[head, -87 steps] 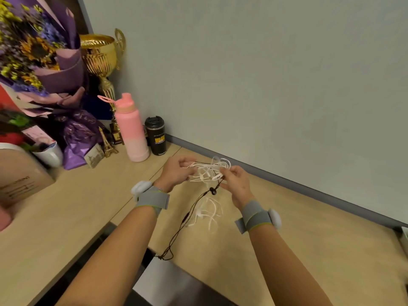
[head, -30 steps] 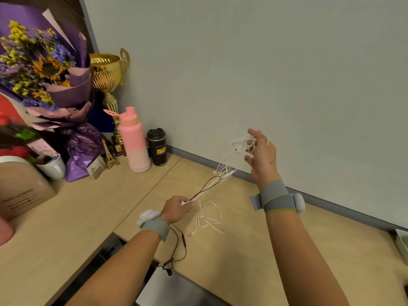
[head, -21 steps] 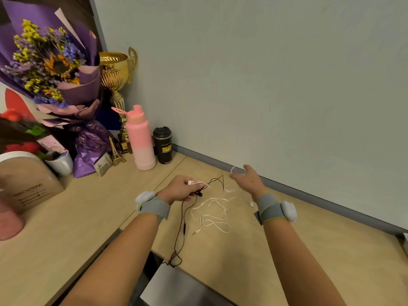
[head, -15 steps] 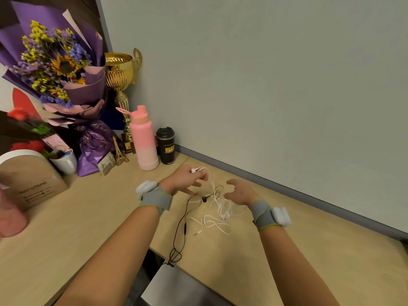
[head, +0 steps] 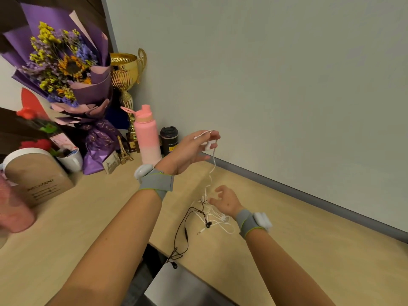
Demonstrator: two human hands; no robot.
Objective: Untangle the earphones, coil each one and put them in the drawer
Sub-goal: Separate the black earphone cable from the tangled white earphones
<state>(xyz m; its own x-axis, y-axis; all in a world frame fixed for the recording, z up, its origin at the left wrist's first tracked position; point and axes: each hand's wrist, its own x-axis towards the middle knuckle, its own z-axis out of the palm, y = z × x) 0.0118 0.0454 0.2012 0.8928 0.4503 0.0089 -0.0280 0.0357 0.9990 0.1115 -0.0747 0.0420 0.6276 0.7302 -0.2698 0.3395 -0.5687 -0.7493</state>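
My left hand is raised above the wooden desk and pinches the earbud end of the white earphones, whose cable hangs down to a loose heap on the desk. My right hand is low over that heap, its fingers curled at the tangle where the white cable meets the black earphones. The black cable runs toward the desk's front edge and one black earbud hangs over it. The drawer is not identifiable in view.
A pink bottle, a black cup, a gold trophy, a purple-wrapped bouquet, a white mug and a brown bag crowd the left. A grey wall stands right behind the desk.
My left hand has risen with the white earbud, drawing the white cable up out of the heap. My right hand came down from high up to the tangle on the desk.
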